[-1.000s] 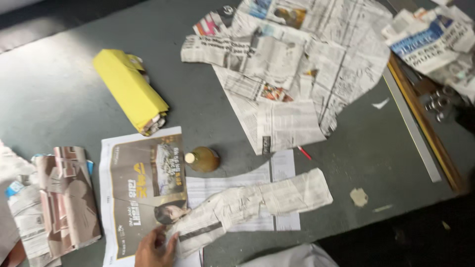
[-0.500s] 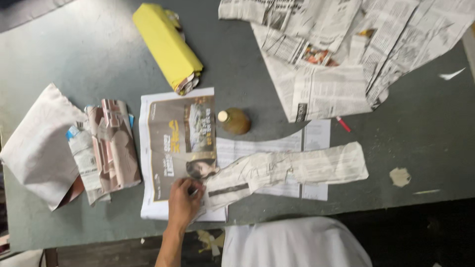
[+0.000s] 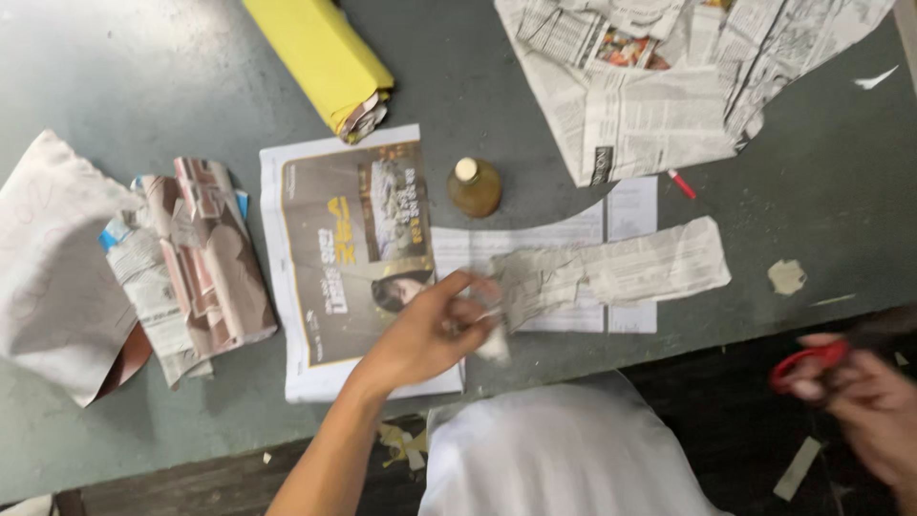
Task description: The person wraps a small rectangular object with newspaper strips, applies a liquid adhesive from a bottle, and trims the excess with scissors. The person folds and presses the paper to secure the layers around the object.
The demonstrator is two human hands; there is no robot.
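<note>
Fingers of the left hand (image 3: 425,334) are pinching the near end of a crumpled newspaper strip (image 3: 611,272), thumb and fingertips closing on the paper where it is bunching up. The strip is lying flat on the table (image 3: 124,76), stretching away to the right of that hand over some white sheets (image 3: 535,244). Off to the far right and below the table edge, the right hand (image 3: 864,401) is gripping red-handled scissors (image 3: 807,358), fingers curling through the loops; motion blur is hiding whether the blades are apart. Just beyond the left hand a small amber bottle (image 3: 474,186) with a pale cap is standing upright, and directly to the left of the fingers a brown printed page (image 3: 358,244) is lying open. Farther left, a stack of folded papers (image 3: 186,258) is resting beside a pale sheet (image 3: 53,258). A yellow roll (image 3: 325,57) is sitting at the far edge, with spread newspapers (image 3: 659,86) to its right. Judging by the cut edges and the scraps (image 3: 786,277) nearby, the strip seems already cut out, while shaping or gluing it appears not yet done.
</note>
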